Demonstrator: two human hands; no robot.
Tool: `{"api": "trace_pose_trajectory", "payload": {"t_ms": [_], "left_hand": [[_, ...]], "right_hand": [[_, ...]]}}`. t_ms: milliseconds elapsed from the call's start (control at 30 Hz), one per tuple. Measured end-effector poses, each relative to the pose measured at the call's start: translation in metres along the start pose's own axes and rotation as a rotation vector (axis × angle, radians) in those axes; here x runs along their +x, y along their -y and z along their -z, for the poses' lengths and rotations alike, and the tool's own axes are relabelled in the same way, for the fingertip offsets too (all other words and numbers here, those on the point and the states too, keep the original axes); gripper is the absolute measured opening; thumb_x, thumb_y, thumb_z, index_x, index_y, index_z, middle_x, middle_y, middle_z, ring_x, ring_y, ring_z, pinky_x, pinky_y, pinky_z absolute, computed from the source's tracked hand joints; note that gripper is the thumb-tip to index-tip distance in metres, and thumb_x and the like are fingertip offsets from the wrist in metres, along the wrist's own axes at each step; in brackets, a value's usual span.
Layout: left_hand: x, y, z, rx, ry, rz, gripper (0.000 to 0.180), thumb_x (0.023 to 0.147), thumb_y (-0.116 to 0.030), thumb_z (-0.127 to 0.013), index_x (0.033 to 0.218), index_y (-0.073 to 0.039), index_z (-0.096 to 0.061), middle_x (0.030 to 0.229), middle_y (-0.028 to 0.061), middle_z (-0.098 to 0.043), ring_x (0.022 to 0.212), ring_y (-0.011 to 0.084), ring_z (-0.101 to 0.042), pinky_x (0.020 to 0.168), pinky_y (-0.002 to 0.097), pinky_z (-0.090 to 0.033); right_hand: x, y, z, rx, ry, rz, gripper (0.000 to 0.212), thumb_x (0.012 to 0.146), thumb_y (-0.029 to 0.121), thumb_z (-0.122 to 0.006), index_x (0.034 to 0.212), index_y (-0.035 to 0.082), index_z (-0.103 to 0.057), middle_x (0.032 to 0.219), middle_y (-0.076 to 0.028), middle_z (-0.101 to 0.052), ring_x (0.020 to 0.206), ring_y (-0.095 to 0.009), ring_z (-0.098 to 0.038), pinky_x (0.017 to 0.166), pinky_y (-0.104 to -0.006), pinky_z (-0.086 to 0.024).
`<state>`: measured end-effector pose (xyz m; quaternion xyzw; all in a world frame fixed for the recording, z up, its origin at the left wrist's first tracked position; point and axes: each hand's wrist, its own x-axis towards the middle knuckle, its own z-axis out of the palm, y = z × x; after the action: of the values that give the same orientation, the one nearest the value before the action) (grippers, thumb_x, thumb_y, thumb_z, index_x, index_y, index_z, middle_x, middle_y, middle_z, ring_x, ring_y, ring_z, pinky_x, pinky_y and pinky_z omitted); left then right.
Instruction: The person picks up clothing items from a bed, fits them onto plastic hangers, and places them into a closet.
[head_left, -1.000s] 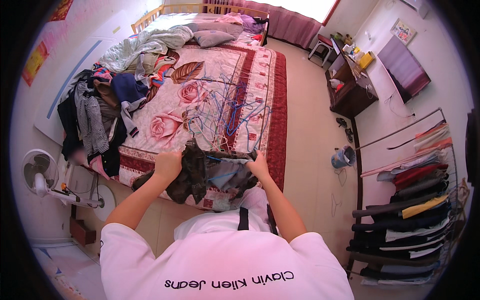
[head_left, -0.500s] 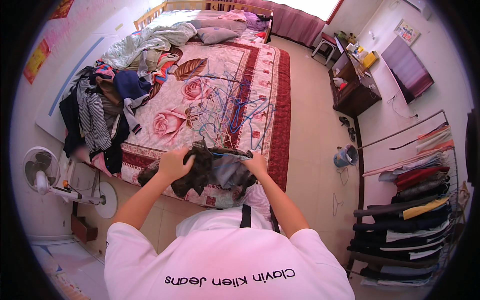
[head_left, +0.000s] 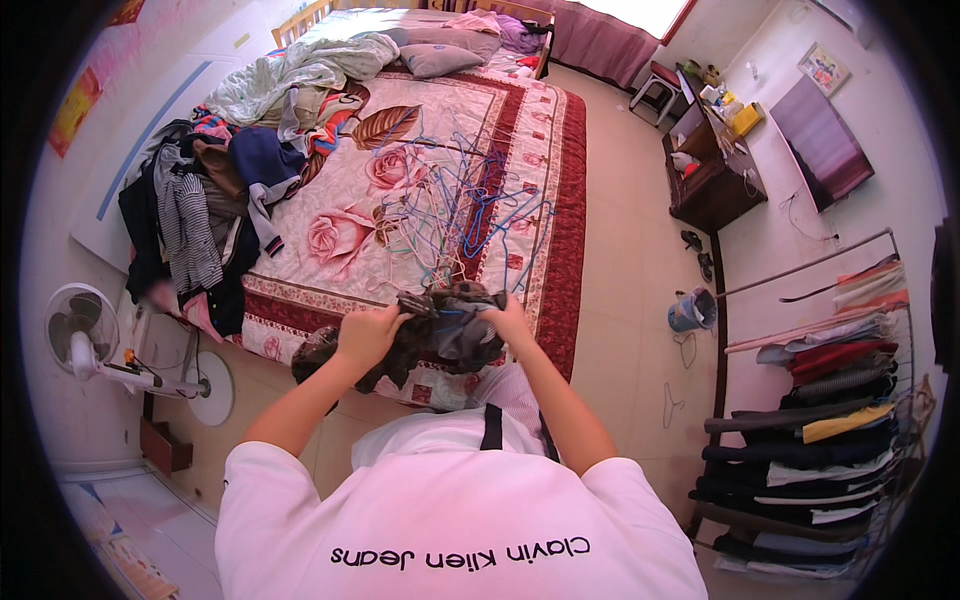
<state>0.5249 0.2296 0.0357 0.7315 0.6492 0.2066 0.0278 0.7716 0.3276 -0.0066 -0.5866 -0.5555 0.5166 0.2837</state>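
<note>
A dark, camouflage-patterned garment (head_left: 405, 352) hangs between my two hands at the near edge of the bed (head_left: 560, 240). My left hand (head_left: 368, 338) grips its upper left side, and my right hand (head_left: 508, 325) pinches the upper right. Both hands are closed on the cloth. A thin blue strip, apparently part of a hanger (head_left: 452, 313), shows at the garment's opening; most of it is hidden by the fabric. Just beyond, a tangle of blue, white and green wire hangers (head_left: 475, 205) lies on the rose-patterned bedspread.
Piled clothes (head_left: 190, 220) cover the bed's left side, with pillows (head_left: 440, 60) farther back. A white fan (head_left: 85, 335) stands at the left. On the right are a rack of hung clothes (head_left: 830, 440), a bin (head_left: 692, 310), a hanger (head_left: 672, 405) on the floor and a brown desk (head_left: 720, 190).
My hands have come slightly closer together, the left moving right. The garment's opening has narrowed and its cloth is more bunched between my hands.
</note>
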Motion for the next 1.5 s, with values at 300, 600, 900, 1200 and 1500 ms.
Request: {"api": "trace_pose_trajectory", "payload": {"t_ms": [300, 600, 900, 1200, 1500], "left_hand": [[-0.007, -0.008, -0.012, -0.338, -0.106, 0.16, 0.02, 0.085, -0.022, -0.059, 0.079, -0.003, -0.06, 0.064, 0.0204, -0.056, 0.058, 0.0369, -0.057, 0.051, 0.0437, -0.042], [0.004, -0.005, 0.042, -0.518, -0.243, -0.089, 0.013, 0.075, -0.011, -0.065, 0.069, -0.001, -0.057, 0.056, 0.0153, -0.05, 0.051, 0.0321, -0.052, 0.048, 0.0393, -0.038], [0.013, -0.023, 0.054, -0.496, -0.251, -0.231, 0.012, 0.072, -0.008, -0.065, 0.068, -0.002, -0.056, 0.054, 0.0137, -0.047, 0.05, 0.0322, -0.049, 0.048, 0.0416, -0.037], [0.024, -0.013, 0.069, -0.849, -0.256, 0.07, 0.021, 0.082, -0.009, -0.058, 0.1, 0.003, -0.062, 0.086, 0.0149, -0.063, 0.078, 0.0302, -0.06, 0.073, 0.0308, -0.046], [0.021, -0.028, 0.112, -0.698, 0.003, -0.49, 0.027, 0.076, -0.019, -0.063, 0.095, -0.001, -0.067, 0.113, 0.015, -0.063, 0.116, 0.0324, -0.053, 0.096, 0.0462, -0.038]], "right_hand": [[-0.047, 0.03, -0.034, 0.387, 0.495, 0.259, 0.053, 0.079, 0.006, -0.058, 0.128, 0.0, -0.037, 0.101, -0.011, -0.055, 0.092, -0.016, -0.052, 0.082, -0.03, -0.044], [-0.061, 0.122, 0.058, -0.651, -0.23, 1.07, 0.025, 0.079, 0.023, -0.066, 0.096, 0.006, -0.06, 0.091, -0.01, -0.057, 0.093, -0.027, -0.054, 0.087, -0.0419, -0.04], [-0.066, 0.106, 0.046, -0.68, 0.064, 0.962, 0.023, 0.082, 0.025, -0.062, 0.072, 0.006, -0.055, 0.07, -0.008, -0.055, 0.066, -0.028, -0.055, 0.064, -0.0366, -0.043], [-0.078, 0.073, 0.078, -0.508, -0.154, 0.582, 0.02, 0.081, 0.023, -0.064, 0.075, 0.004, -0.063, 0.068, -0.015, -0.057, 0.064, -0.034, -0.057, 0.056, -0.04, -0.044], [-0.1, 0.049, 0.08, -0.408, -0.23, 0.553, 0.017, 0.079, 0.018, -0.066, 0.073, 0.003, -0.062, 0.065, -0.014, -0.057, 0.059, -0.03, -0.057, 0.055, -0.0359, -0.044]]}}
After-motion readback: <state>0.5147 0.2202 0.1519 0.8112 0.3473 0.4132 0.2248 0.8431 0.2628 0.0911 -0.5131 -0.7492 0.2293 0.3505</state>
